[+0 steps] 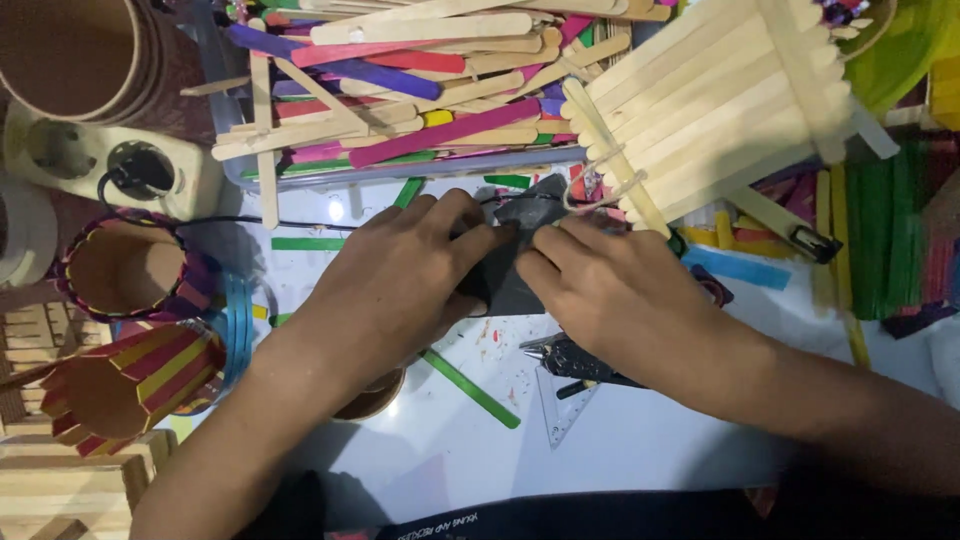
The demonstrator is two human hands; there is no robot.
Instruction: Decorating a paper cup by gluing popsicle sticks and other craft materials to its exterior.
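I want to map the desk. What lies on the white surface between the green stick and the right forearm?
In the head view, a clear plastic triangle ruler and dark pliers lie between the green stick and the right forearm.

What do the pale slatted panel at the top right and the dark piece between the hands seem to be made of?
The slatted panel looks like bare, unpainted wooden craft sticks: pale, matte, with rounded ends. The dark piece, pinched by the left hand and right hand, looks like matte grey-black paper or thin foam; which one is unclear.
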